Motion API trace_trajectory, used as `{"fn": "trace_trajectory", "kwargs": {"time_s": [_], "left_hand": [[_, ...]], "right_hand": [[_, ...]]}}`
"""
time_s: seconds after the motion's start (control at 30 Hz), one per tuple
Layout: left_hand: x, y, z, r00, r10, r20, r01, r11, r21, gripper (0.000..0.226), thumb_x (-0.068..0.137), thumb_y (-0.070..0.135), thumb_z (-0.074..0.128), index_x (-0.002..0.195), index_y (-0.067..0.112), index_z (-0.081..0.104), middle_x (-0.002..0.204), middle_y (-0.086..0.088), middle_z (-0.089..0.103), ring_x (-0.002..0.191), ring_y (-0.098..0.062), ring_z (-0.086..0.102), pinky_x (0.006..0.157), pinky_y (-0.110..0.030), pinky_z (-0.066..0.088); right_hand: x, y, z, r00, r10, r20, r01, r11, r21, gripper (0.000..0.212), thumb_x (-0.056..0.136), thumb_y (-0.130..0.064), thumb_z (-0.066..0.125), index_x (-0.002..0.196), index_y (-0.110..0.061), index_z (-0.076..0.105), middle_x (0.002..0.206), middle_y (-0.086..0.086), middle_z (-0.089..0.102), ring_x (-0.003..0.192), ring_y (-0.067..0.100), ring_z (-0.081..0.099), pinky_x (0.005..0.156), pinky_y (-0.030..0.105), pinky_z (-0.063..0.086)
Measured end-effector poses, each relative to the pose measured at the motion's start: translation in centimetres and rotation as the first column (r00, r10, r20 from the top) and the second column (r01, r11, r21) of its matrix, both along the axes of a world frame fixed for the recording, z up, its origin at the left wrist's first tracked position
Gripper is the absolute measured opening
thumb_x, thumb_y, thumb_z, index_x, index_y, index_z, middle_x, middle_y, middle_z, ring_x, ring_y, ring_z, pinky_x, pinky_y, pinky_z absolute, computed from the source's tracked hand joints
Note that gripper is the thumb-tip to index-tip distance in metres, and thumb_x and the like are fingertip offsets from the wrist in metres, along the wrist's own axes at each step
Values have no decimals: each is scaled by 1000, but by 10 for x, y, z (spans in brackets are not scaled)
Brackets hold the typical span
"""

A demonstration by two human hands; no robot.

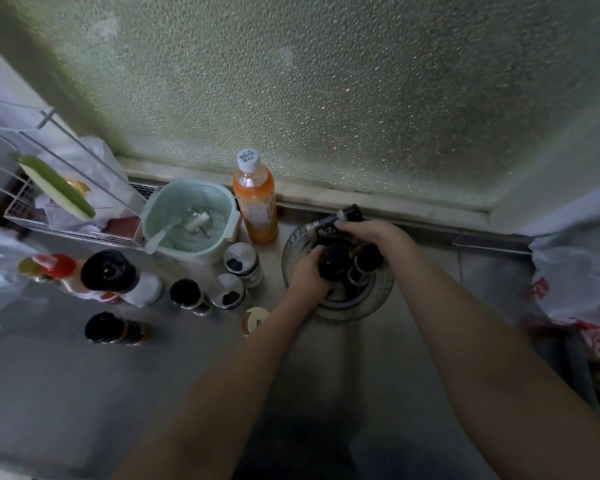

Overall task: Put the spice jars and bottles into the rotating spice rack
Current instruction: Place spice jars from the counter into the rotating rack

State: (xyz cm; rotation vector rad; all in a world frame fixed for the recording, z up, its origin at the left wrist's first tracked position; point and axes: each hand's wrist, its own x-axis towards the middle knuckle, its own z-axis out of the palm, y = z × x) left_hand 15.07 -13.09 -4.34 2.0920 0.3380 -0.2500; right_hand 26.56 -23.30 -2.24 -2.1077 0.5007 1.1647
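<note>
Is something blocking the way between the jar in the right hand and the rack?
Nothing separate blocks it. The right hand holds the dark jar tilted over the rack, but jars already inside and the left hand crowd it.

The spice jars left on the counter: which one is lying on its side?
The dark jar with the amber body, nearest the camera on the left; the other loose jars stand upright.

Orange bottle (256,199), mint-green colander (191,221)
</note>
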Motion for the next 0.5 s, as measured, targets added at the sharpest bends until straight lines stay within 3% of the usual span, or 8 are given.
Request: {"fn": "trace_trajectory", "kwargs": {"time_s": [0.1, 0.27, 0.33, 0.4, 0.5], "left_hand": [[-1, 3, -3, 1000, -7, 25, 7, 1000, 7, 47, 63, 8, 80, 106, 7, 61, 112, -15, 64, 111, -30, 55, 94, -36, 43], [-1, 9, -6, 999, -34, 15, 34, 998, -46, 51, 59, 4, 82, 106, 6, 61, 112, -14, 67, 109, -29, 59, 94, -41, 48], [0, 9, -7, 999, -46, 9, 46, 998, -40, 51, 60, 4, 81, 108, 6, 61, 113, -14, 67, 109, -28, 59, 93, -37, 47], [0, 9, -8, 999, -52, 1, 52, 998, -34, 52, 62, 5, 81, 109, 8, 60, 114, -12, 67, 110, -26, 59, 93, -35, 45], [0, 9, -11, 998, -57, -6, 57, 998, -34, 52, 63, 5, 80, 110, 9, 60, 114, -11, 66, 110, -25, 59, 90, -31, 44]], "right_hand": [[9, 10, -4, 998, -35, 58, 35, 999, 0, 68, 85, -65, 45, 126, -11, 52, 128, 11, 52, 116, 29, 52, 84, 33, 37], [19, 28, -5, 994, -86, 61, 86, 996, 3, 75, 90, -63, 30, 133, -3, 42, 128, 17, 49, 107, 32, 53, 81, 34, 41], [23, 26, -5, 989, -118, 83, 116, 993, 26, 63, 93, -56, 33, 128, -5, 46, 118, 20, 54, 91, 31, 56, 74, 34, 45], [19, 22, 2, 987, -151, 47, 147, 986, 75, 40, 92, -43, 40, 111, -10, 52, 90, 18, 57, 68, 27, 53, 57, 30, 43], [5, 15, 11, 971, -240, 16, 234, 958, 168, 20, 87, -33, 46, 84, -14, 51, 71, 12, 52, 58, 22, 48, 52, 23, 37]]}}
